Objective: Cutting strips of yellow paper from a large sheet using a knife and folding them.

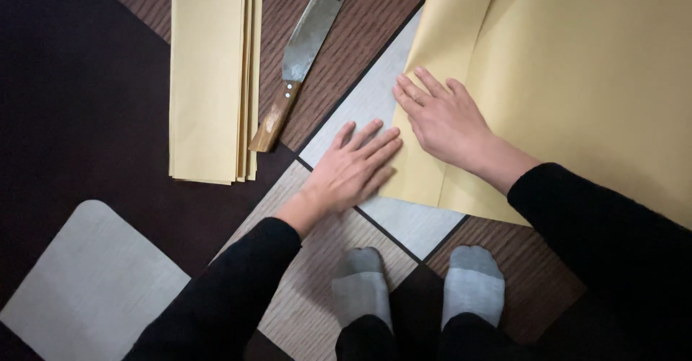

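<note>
Paper sheet (577, 80) folded edge under both hands' fingers (411, 91).

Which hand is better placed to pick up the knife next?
Left, probably. The left hand lies flat at the folded sheet's edge, nearer the knife's wooden handle. The right hand presses on the sheet, farther from the knife.

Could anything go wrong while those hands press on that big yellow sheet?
The knife lies bare on the floor close to the left hand; a careless reach could meet its blade. Both hands, right hand too, press the yellow paper sheet near its fold; the fold could crease crooked.
</note>
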